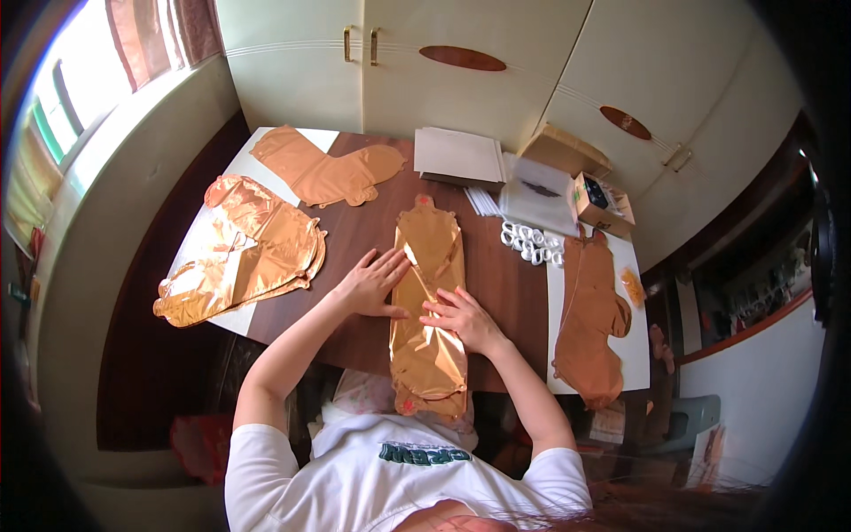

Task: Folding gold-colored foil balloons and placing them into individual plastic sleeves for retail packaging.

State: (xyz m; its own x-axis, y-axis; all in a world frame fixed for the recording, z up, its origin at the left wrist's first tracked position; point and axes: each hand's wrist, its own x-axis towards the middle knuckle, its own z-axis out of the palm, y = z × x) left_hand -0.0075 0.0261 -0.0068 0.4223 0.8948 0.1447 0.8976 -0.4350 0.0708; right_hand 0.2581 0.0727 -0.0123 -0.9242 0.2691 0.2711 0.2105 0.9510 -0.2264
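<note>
Both hands flat, left hand, right hand, fingers spread on foil balloon (uninflated), open carton nearby, contents unclear

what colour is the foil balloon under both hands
Shiny rose gold, a coppery orange, on the foil balloon; seen best in the head view.

The person wears a white short-sleeved T-shirt with a dark green printed marking across the chest. The sleeves end at the upper arm; both forearms are bare. The left hand and the right hand carry no gloves, and no rings, watch or bracelets can be made out. Strands of long reddish-brown hair show at the lower edge.
</note>
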